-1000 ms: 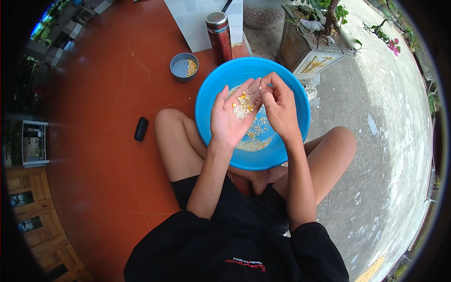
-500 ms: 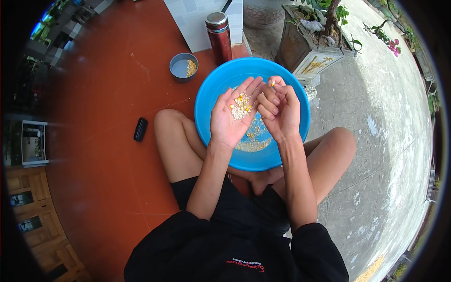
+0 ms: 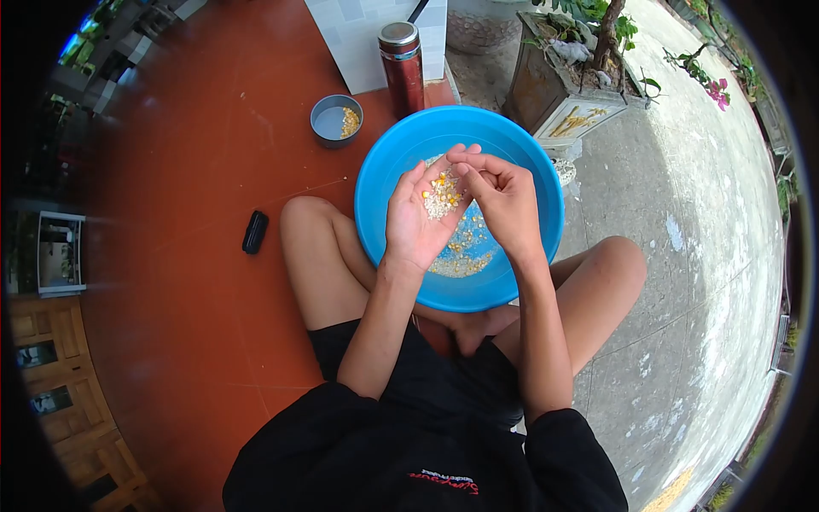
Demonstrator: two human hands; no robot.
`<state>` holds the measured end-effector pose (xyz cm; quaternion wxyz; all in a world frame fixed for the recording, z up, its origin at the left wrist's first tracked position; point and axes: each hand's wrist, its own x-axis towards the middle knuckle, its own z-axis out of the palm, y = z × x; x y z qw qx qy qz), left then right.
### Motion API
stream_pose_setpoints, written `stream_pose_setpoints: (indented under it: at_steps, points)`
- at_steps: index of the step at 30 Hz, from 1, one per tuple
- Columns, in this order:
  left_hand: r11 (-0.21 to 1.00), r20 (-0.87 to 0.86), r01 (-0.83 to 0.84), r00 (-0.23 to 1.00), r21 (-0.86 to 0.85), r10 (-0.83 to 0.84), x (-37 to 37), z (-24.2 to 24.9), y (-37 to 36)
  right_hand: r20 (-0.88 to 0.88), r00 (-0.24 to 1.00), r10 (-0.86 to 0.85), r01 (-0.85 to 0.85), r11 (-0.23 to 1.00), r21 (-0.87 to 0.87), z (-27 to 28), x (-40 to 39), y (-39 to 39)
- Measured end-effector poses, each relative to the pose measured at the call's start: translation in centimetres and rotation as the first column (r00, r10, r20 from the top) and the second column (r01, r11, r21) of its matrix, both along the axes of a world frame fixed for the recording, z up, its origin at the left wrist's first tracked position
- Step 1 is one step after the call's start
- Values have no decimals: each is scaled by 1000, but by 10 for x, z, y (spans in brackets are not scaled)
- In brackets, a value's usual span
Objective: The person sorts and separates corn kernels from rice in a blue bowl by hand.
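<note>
My left hand (image 3: 411, 224) is palm up over the blue basin (image 3: 375, 230), cupping a small heap of white grains mixed with yellow corn kernels (image 3: 443, 198). Above its fingers, my right hand (image 3: 510, 200) is closed, thumb and forefinger pinched together. Whatever lies between those fingertips is too small to make out. Beneath both hands, more pale grains and yellow kernels (image 3: 462, 263) are scattered over the basin's floor. The basin rests in front of my crossed legs.
A small grey bowl (image 3: 321, 130) with some yellow kernels stands left of the basin. Behind the basin is a red thermos (image 3: 403, 81). A black case (image 3: 255, 232) lies on the red floor (image 3: 188, 282). A square planter (image 3: 563, 94) stands at the back right.
My right hand has turned over and moved left, from beside my left hand to above its fingers. The kernel seen in its fingertips earlier no longer shows there.
</note>
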<state>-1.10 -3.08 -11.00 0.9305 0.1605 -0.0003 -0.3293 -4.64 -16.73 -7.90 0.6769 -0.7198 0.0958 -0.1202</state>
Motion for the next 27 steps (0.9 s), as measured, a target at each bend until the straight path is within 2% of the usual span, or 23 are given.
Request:
stream_pose_setpoints:
  at_steps: [1,4,5,8,23,27]
  points:
    - [1000,1,1,1000,-16,-1,0,0,0,-24,999,-28,24,987,-156,-4,-2,-1]
    - [999,15,-4,1000,-34,4,-1,1,0,17,1000,5,2,921,-391,4,-8,8]
    - [1000,27,-11,1000,-23,11,-1,0,0,-20,1000,12,-19,889,-458,11,-9,11]
    - [1000,42,-27,999,7,27,-1,-3,1,12,999,32,-20,829,-559,6,-11,14]
    - [999,69,-39,997,25,37,0,-1,3,-62,997,44,-69,861,-504,12,-11,17]
    - [999,81,-16,997,33,13,2,-4,4,-29,998,53,-60,829,-557,7,-11,17]
